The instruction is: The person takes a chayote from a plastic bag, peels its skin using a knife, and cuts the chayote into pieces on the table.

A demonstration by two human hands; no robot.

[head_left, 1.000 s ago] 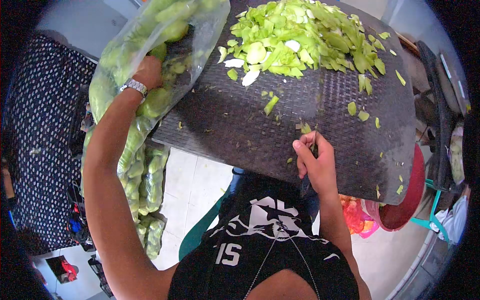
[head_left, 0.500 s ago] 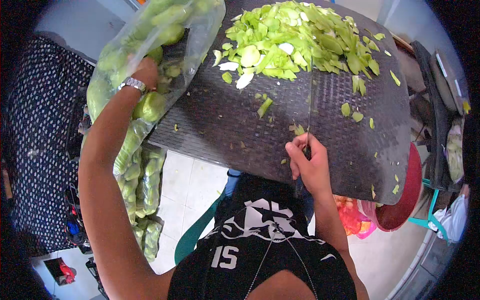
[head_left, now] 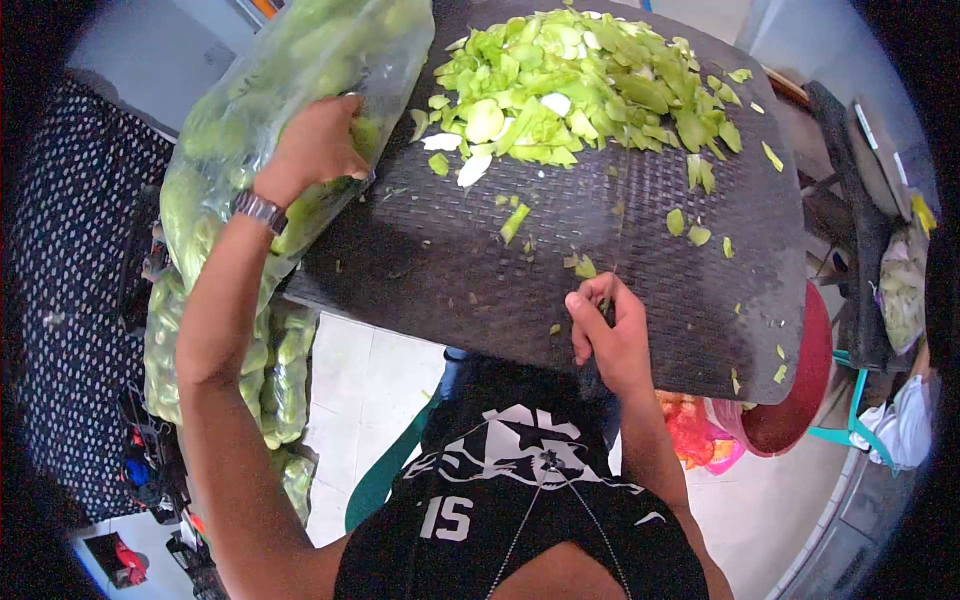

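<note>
While the head view looks down, a big heap of green peels (head_left: 590,90) sits at the far side of the dark table (head_left: 440,270), with small bits lying nearer. A red tub (head_left: 795,400) is by the table's right end, and the table hides part of it. On the left is a clear bag (head_left: 215,150) full of green vegetables (head_left: 185,200). Its cloudy plastic makes them hard to see, and the left hand (head_left: 315,145) covers some too.

The left arm reaches up and forward, with a shiny watch (head_left: 262,210) on the wrist. The left hand is partly open at the bag's edge, fingers bent and thumb apart. Whether it has hold of anything, one cannot tell. The right arm is bent, and the right hand (head_left: 615,330) is over the table's near edge, closed around a thin knife (head_left: 607,303). Its fingers hide most of the handle.
</note>
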